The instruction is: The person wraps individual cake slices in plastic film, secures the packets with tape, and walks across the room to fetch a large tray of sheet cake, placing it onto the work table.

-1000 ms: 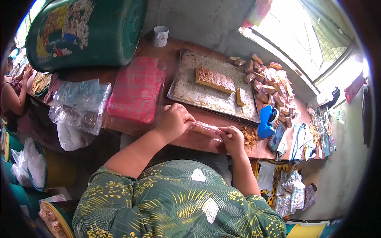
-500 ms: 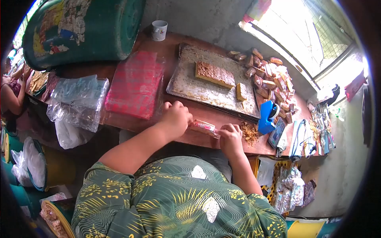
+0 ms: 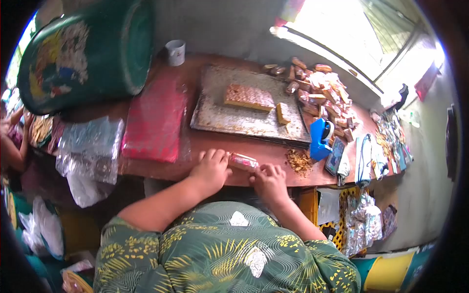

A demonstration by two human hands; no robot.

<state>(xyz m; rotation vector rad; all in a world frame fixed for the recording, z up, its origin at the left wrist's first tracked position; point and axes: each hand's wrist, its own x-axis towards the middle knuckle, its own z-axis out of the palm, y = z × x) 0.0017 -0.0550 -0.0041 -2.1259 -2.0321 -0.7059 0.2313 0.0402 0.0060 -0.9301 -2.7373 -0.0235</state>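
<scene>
I have the left hand (image 3: 211,170) and the right hand (image 3: 271,184) low over the near edge of the brown desk (image 3: 266,150). Between them lies the small wrapped packet (image 3: 243,161), shiny, with red print. It is in front of the person's body, with its long side going from one hand to the other.

The left fingers are bent and a little spread, the thumb lower and apart from them, and they come to the left end of the packet. The right fingers are curled more closely at its right end. I cannot tell from my side whether either hand really pinches the wrapper or only touches it.

Behind the packet I see a worn metal tray (image 3: 210,108). On it are a block of cake (image 3: 249,97) and, just beside it, one cut slice (image 3: 283,114). To the right of the tray there is a pile of wrapped pieces (image 3: 327,97). Nearer to the right hand are some brown crumbs (image 3: 299,162), then a blue tape holder (image 3: 318,140) and a phone (image 3: 334,156). On the left hand's side lie red plastic sheets (image 3: 154,127) and, farther to the left, clear plastic bags (image 3: 90,146). A white mug (image 3: 176,52) stands near the wall.
</scene>
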